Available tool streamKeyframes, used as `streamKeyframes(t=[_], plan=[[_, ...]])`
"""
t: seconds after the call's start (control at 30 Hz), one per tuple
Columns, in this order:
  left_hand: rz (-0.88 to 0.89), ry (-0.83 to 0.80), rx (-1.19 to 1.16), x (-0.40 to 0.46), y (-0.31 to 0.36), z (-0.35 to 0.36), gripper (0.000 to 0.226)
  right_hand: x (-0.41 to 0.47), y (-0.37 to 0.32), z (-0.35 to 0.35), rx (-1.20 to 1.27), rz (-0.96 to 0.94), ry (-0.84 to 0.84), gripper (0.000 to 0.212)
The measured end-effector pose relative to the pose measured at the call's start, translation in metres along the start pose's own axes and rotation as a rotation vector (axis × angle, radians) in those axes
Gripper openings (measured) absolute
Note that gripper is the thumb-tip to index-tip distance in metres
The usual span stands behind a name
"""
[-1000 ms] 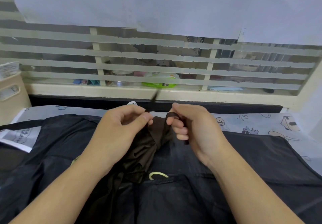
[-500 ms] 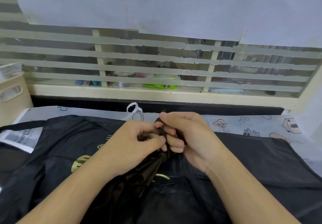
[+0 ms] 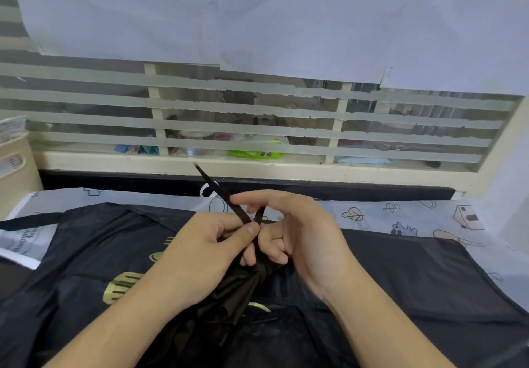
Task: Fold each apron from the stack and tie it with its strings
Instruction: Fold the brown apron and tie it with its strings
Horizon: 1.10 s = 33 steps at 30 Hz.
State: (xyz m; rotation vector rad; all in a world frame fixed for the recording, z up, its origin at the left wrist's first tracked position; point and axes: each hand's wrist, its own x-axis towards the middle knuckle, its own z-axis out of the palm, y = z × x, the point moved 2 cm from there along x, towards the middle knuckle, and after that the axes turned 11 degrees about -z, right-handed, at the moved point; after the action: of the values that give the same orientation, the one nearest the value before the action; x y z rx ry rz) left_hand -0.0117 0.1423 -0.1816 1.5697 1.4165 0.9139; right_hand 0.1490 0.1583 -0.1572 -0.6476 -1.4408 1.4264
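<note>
**Both hands on the strings of a bundled brown apron**

We see our left hand (image 3: 206, 247) and right hand (image 3: 297, 233) meeting at the middle of the view, over a dark brown apron (image 3: 229, 304) gathered into a long bundle. The bundle runs from near our body up to the hands, and its top end sits just under our fingers, where a band of the same cloth looks wrapped around it.

Our left hand pinches a thin dark string (image 3: 217, 188) between thumb and forefinger. From that pinch the string rises up and to the left, taut and straight, and its free tip ends in front of the pale window sill (image 3: 315, 170). Our right hand is curled: its lower fingers are folded in against the bundle's top, and a second short length of string (image 3: 259, 214) passes between its forefinger and thumb. We cannot tell how firmly that length is held.

The bundle lies on a black apron (image 3: 400, 281) spread flat across the surface, printed with gold shapes (image 3: 121, 286) on the left side. Under it lies a pale sheet (image 3: 415, 216) with small drawings, visible along the far edge. A black strap (image 3: 28, 221) stretches out at the left. A beige bin (image 3: 14, 164) stands at the far left, beside the striped window.
</note>
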Motion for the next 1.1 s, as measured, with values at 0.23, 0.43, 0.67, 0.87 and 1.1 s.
streamKeyframes(t=[0.23,0.43,0.67,0.87,1.1], plan=[[-0.055,0.082,-0.155,-0.002,0.005,-0.006,0.052,-0.006,0.009,-0.001,-0.701,-0.19,0.076,0.031],[-0.057,0.216,-0.185,-0.002,0.004,-0.012,0.043,-0.003,0.003,-0.009,-0.532,-0.245,0.221,0.026],[0.036,0.271,-0.219,-0.005,0.007,-0.018,0.018,-0.005,0.015,0.001,-0.345,0.122,-0.072,0.024],[0.079,0.219,-0.178,-0.006,0.009,-0.014,0.013,-0.003,0.014,0.003,-0.892,-0.064,0.166,0.035],[0.088,0.27,-0.143,-0.006,0.009,-0.015,0.013,-0.002,0.018,0.002,-1.148,-0.302,0.124,0.038]])
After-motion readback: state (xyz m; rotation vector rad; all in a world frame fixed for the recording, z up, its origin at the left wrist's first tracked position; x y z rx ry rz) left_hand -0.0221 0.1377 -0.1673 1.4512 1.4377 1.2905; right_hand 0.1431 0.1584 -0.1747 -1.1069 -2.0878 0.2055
